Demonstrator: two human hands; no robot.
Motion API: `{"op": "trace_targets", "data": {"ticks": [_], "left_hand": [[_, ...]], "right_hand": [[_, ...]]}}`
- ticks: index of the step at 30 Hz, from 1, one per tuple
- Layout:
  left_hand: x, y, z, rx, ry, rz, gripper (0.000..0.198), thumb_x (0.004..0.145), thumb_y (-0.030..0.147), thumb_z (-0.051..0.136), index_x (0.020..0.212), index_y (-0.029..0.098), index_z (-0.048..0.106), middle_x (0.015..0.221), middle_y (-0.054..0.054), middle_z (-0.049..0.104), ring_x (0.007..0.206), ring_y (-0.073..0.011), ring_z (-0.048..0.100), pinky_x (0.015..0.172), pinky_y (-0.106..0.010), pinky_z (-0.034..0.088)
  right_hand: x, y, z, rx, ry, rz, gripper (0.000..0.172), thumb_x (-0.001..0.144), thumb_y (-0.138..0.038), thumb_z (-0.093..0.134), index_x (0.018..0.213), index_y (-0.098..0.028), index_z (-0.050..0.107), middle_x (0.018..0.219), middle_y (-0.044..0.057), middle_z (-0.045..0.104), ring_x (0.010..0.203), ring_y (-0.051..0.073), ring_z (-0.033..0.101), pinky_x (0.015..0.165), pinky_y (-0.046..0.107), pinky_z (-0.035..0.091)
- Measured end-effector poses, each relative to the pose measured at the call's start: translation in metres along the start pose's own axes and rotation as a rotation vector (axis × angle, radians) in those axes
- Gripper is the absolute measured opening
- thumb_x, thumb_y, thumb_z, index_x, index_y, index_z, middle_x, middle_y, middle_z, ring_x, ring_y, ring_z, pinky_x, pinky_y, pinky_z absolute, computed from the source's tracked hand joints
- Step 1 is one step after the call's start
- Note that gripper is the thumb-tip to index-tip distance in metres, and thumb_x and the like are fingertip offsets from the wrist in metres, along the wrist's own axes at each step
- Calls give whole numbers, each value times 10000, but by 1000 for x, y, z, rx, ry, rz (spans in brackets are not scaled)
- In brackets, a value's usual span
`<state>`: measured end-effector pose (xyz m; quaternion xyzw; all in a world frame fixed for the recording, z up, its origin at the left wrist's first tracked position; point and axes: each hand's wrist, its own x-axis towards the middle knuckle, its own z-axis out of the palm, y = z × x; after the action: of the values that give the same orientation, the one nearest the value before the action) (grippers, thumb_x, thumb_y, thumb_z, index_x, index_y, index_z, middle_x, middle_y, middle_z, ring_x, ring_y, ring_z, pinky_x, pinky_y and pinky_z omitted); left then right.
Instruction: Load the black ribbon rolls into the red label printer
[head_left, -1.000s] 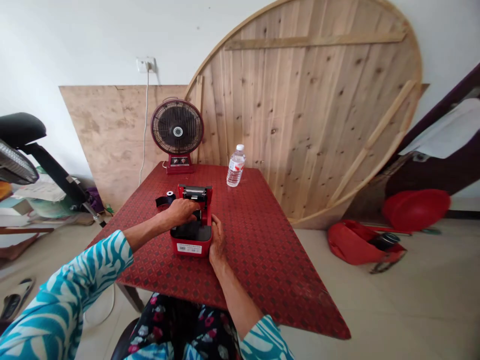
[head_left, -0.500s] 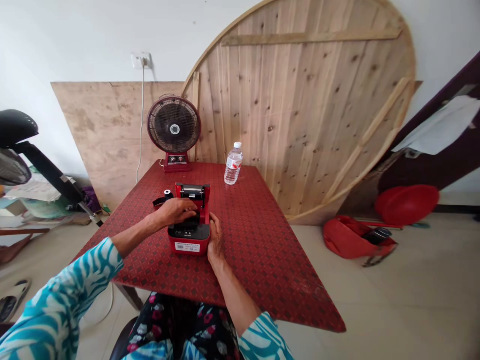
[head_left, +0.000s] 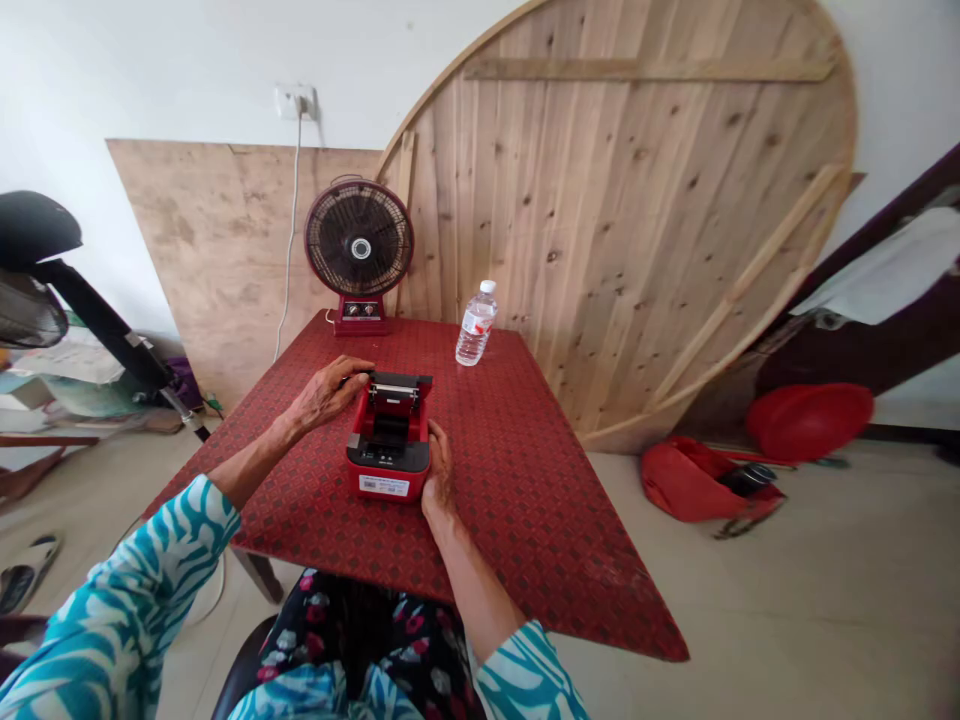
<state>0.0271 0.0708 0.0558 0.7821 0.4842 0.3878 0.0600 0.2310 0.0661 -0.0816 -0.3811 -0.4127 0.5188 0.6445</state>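
A small red and black label printer (head_left: 388, 455) stands on the table with its lid (head_left: 396, 386) raised and its inside exposed. My left hand (head_left: 326, 392) is at the lid's upper left corner, fingers bent over the edge. Something dark shows under those fingers, too covered to make out. Along the printer's right side, my right hand (head_left: 439, 475) is wrapped around the casing, thumb toward the front. A white sticker (head_left: 384, 485) with print is on the printer's front face.
Behind the printer, a red table fan (head_left: 360, 248) and a clear water bottle (head_left: 475, 325) stand on the red patterned table (head_left: 540, 540). A large round wooden board (head_left: 600, 220) leans on the wall. A red bag (head_left: 679, 485) lies on the floor at right.
My left hand has come out of the printer's inside and moved up to the lid's corner. The lid sits slightly lower. My right hand stays on the printer's side.
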Motion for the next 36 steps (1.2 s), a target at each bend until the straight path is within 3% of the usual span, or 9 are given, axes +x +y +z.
{"op": "trace_targets", "data": {"ticks": [5, 9, 15, 20, 30, 36], "left_hand": [[-41, 8, 7, 6, -44, 175, 311, 987, 343, 419, 1025, 180, 682, 1033, -92, 676, 991, -188, 638, 890, -326, 513], [-61, 10, 16, 86, -42, 250, 297, 990, 285, 410, 1053, 164, 674, 1067, -110, 690, 1044, -209, 631, 931, -379, 497], [-63, 8, 19, 152, -36, 272, 309, 995, 265, 387, 1087, 163, 663, 1073, -110, 704, 1040, -211, 640, 888, -377, 495], [-65, 6, 19, 153, -38, 247, 324, 998, 274, 379, 1120, 157, 656, 1102, -120, 695, 1062, -215, 631, 897, -376, 492], [-73, 9, 22, 118, -13, 234, 325, 987, 245, 393, 1157, 168, 659, 1129, -121, 689, 1088, -214, 629, 920, -381, 500], [-61, 12, 19, -29, -12, 126, 354, 983, 345, 399, 1022, 183, 711, 1019, -103, 722, 1013, -209, 655, 908, -358, 497]], "right_hand": [[-2, -8, 7, 29, 78, 43, 524, 804, -595, 516, 1145, -214, 628, 1166, 52, 677, 1096, 212, 591, 958, 366, 438], [-3, -14, 11, 103, 132, 74, 513, 775, -599, 533, 1114, -228, 630, 1116, 39, 694, 1055, 208, 614, 914, 359, 466], [5, -33, 10, 216, 57, 219, 508, 706, -560, 638, 1114, -259, 607, 1070, 10, 697, 996, 197, 634, 864, 348, 489], [19, -49, 11, 94, -42, 251, 517, 634, -418, 741, 1115, -269, 621, 1099, 11, 692, 1047, 212, 620, 953, 385, 466], [20, -45, 11, 33, -99, 225, 544, 673, -321, 683, 1206, -296, 579, 1198, 17, 670, 1109, 220, 613, 992, 419, 474], [19, -43, 12, 49, -79, 223, 552, 681, -354, 681, 1216, -284, 562, 1232, 27, 651, 1137, 221, 604, 1003, 413, 465]]}}
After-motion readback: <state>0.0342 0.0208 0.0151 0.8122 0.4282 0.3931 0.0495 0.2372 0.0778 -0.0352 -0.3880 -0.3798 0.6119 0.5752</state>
